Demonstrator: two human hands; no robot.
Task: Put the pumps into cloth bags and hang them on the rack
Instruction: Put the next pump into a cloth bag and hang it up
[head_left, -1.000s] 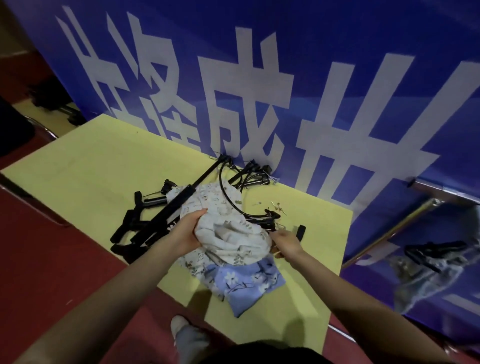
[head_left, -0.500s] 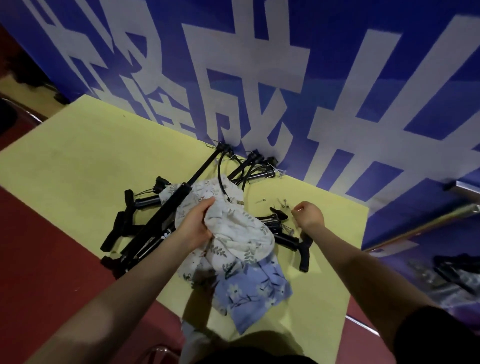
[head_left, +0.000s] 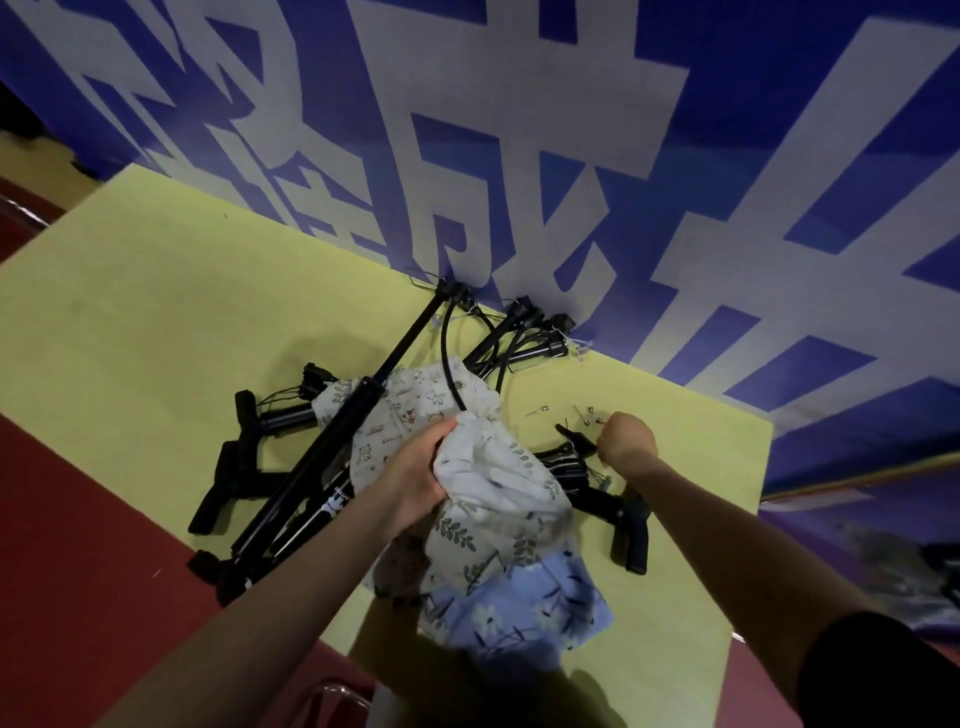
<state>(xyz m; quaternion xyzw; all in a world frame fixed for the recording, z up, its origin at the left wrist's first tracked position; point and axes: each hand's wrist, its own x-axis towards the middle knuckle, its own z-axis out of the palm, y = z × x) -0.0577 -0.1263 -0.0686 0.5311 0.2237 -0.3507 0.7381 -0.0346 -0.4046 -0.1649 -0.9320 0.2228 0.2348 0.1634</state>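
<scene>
Black pumps (head_left: 311, 467) sprawl over the yellow table (head_left: 130, 312), hoses against the blue banner (head_left: 519, 156). Needles (head_left: 582, 415) lie beside my right hand (head_left: 626, 441), clenched at a pump's hose end (head_left: 574, 441). My left hand (head_left: 415, 478) grips the cloth bags (head_left: 498, 519); their contents are hidden.

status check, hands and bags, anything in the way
Left hand grips leaf-print bag. Right hand curled at pump by the bag, grip unclear. No pump bagged; hose lies across the cloth.
</scene>
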